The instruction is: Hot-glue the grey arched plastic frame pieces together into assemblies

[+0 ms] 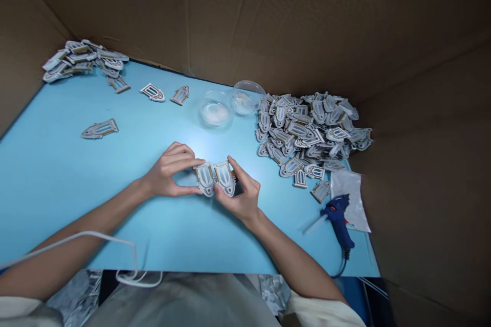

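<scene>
Just above the blue table, my left hand (174,171) pinches a small arched window-shaped piece (205,179) between thumb and fingers. A matching arched piece (224,178) is gripped by my right hand (241,194). Both pieces are white-grey with brown side edges, their pointed ends toward me. They are held side by side, very near each other; whether they touch I cannot tell. To the right lies a big heap of similar pieces (307,127). A lone piece (100,129) rests on the left of the table.
A dark blue glue gun (339,219) with a clear stick lies at right, partly over a white plastic bag (351,199). Two clear bowls (215,110) with white contents stand at the back. Another pile (82,59) sits back left. Cardboard walls (230,20) enclose the table. A white cable (95,235) crosses my left forearm.
</scene>
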{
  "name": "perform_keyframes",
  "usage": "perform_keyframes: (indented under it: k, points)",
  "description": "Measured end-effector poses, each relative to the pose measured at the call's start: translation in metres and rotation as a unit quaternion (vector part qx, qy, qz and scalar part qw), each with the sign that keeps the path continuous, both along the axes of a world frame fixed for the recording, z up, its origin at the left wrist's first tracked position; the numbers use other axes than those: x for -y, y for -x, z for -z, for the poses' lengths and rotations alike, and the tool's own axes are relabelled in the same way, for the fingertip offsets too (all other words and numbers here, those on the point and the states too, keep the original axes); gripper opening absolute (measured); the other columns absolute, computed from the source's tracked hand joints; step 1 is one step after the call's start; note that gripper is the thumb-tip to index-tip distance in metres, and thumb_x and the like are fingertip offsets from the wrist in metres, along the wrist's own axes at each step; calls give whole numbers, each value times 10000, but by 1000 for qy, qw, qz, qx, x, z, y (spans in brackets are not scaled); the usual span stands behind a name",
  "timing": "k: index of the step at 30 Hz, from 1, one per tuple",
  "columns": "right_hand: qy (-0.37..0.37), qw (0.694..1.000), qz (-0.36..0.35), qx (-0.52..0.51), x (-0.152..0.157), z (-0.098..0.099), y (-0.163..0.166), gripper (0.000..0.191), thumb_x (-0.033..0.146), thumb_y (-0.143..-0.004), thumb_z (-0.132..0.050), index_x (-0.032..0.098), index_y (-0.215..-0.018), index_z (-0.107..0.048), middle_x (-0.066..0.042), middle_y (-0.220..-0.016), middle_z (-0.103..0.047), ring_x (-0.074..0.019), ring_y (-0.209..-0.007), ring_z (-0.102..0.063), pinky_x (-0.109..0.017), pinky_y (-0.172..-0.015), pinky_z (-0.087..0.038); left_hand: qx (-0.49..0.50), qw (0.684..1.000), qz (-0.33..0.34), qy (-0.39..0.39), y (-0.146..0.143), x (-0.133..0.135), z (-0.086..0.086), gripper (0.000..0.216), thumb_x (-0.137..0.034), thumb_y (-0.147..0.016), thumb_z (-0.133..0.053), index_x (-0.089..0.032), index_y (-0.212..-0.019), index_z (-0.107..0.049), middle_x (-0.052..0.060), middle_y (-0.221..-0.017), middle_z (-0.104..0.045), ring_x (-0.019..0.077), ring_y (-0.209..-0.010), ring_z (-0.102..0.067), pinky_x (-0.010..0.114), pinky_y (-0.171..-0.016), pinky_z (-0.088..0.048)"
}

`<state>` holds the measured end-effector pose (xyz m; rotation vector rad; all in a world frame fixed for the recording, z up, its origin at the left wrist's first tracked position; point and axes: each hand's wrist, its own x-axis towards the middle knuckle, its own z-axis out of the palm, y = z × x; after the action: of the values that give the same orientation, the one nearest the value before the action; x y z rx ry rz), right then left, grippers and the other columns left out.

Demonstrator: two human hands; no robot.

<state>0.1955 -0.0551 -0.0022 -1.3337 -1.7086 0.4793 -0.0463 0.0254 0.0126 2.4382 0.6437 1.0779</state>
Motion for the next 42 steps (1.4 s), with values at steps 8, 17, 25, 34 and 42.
perform_keyframes:
  k: [8, 17, 25, 34, 42]
  points:
    - [147, 981, -122, 44, -9, -6, 15, 763, 451, -1017, -639, 177, -1674, -365, -172, -1538, -627, -290, -1326, -669, -421, -1113, -543, -32, 996, -28, -82, -16, 10, 4, 486, -291, -1034, -675, -218, -1505, -584, 72, -964, -791, 243, -914, -730, 392, -851, -521]
    - [74, 920, 266, 279, -88, -85, -129, 753, 387, -993, -604, 82, -1653, -406, -272, -1359, -652, -407, -1264, -618, -555, -1085, -499, 1, 993, -93, -68, 1, -2, 12, 438, -255, -1048, -644, -257, -1483, -596, 37, -1013, -805, 232, -914, -751, 373, -875, -514]
    - [-112, 933, 138, 312, -102, -79, -79, 495, 335, -1042, -552, 138, -1493, -599, -227, -1348, -646, -366, -1276, -588, -524, -1099, -495, -227, 926, -299, 45, 13, -19, -6, 226, -260, -993, -657, -244, -1179, -786, 84, -1180, -783, 269, -1146, -696, 412, -1003, -523]
    - [20, 906, -186, 380, -169, -54, 172, 416, 132, -1036, -505, 224, -1406, -673, -129, -1498, -631, -262, -1330, -604, -382, -1106, -500, -345, 751, -543, 151, 62, -28, -31, 409, -8, -963, -404, -46, -1108, -784, 311, -1212, -673, 457, -1161, -647, 576, -880, -568]
    - [53, 908, -122, 397, -188, -47, 195, 402, 9, -986, -453, 122, -1300, -678, -210, -1305, -665, -304, -1220, -583, -394, -1020, -503, -385, 781, -464, 161, 45, -15, -48, 422, 36, -939, -421, -81, -1123, -782, 240, -1161, -722, 387, -1140, -707, 431, -843, -588]
